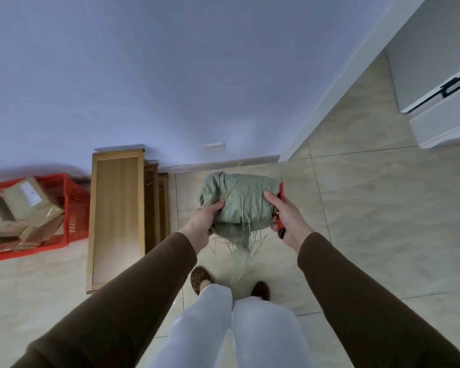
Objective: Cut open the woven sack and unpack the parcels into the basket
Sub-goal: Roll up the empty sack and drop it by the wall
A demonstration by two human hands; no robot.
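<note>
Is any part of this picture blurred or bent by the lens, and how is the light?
Head view: soft, even light without glare or hard shadows; the red basket at the left edge is smeared by blur; the wide lens bends the skirting board and stretches both sleeves; the woven sack at the centre is fairly sharp.

Both arms wear long, close-fitting dark brown sleeves [356, 301] of plain cloth that end at the wrists, just behind the fingers [219, 204], which are bare. The legs are in pale white trousers [237, 328], smooth and unmarked. Below the fingers show 2 flat shoes [201, 278] with a brown and black leopard pattern.
</note>
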